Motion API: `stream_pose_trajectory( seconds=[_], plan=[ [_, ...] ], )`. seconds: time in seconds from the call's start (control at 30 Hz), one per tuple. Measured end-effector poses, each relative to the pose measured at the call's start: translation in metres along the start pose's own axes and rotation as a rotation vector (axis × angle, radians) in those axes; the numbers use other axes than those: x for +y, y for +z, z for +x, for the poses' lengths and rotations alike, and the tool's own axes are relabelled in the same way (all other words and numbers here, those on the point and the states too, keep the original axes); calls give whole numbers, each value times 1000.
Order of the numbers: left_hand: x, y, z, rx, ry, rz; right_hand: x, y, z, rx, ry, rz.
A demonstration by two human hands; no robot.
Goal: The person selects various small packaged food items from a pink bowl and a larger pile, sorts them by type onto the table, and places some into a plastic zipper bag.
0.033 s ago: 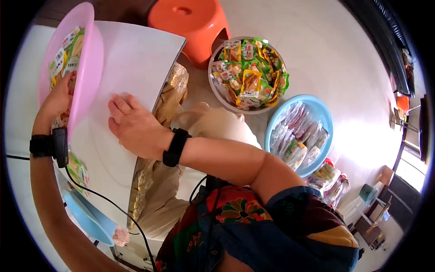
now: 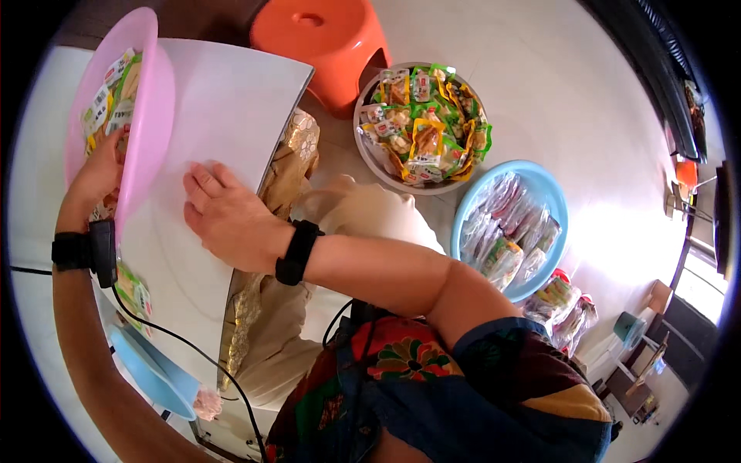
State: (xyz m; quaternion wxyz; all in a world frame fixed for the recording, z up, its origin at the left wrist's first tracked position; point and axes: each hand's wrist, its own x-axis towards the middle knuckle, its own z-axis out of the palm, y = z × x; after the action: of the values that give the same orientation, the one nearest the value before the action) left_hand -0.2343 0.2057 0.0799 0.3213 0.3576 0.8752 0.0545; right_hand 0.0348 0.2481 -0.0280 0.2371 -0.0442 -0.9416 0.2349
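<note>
We see a round pink basin on the white table, green, yellow and white packets inside.

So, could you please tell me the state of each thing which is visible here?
Left hand: inside the pink basin, fingers partly hidden, grip unclear.
Right hand: open, palm down on the white table.
Pink basin: holding food packets.
Metal bowl: heaped with colourful packets.
Light-blue basin: holding clear-wrapped packs.
Orange stool: upright.
Black wristbands: fastened, one on each wrist.
Green-edged packet: lying beside the left forearm.
</note>
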Motion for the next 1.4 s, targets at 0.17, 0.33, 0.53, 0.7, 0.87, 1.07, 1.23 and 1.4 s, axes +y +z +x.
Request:
stream_pose_trajectory(
  seconds=[0.17, 0.33, 0.53, 0.7, 0.87, 1.07, 1.23, 1.4],
  plan=[
    [7, 7, -16, 37, -64, -55, -1, 1, -1, -7, -14, -67],
    [-2, 8, -10, 48, 5, 24, 1, 4, 0, 38, 9, -29],
    [-27, -22, 1, 145, 249, 229, 2, 5, -2, 136, 30, -11],
    [-23, -70, -12, 199, 297, -94, 0, 4, -3, 117, 30, -39],
    [-5, -81, -23, 648, 282, 237, 0, 7, -1, 125, 34, -47],
    [15, -9, -76, 879, 513, 470, -3, 9, 1, -17, 41, -29],
    [70, 91, -110, 659, 800, 357, -1, 9, 5, -70, 73, -56],
    [84, 129, -96, 491, 520, 8, 1, 10, 11, -64, 42, 54]
  ],
)
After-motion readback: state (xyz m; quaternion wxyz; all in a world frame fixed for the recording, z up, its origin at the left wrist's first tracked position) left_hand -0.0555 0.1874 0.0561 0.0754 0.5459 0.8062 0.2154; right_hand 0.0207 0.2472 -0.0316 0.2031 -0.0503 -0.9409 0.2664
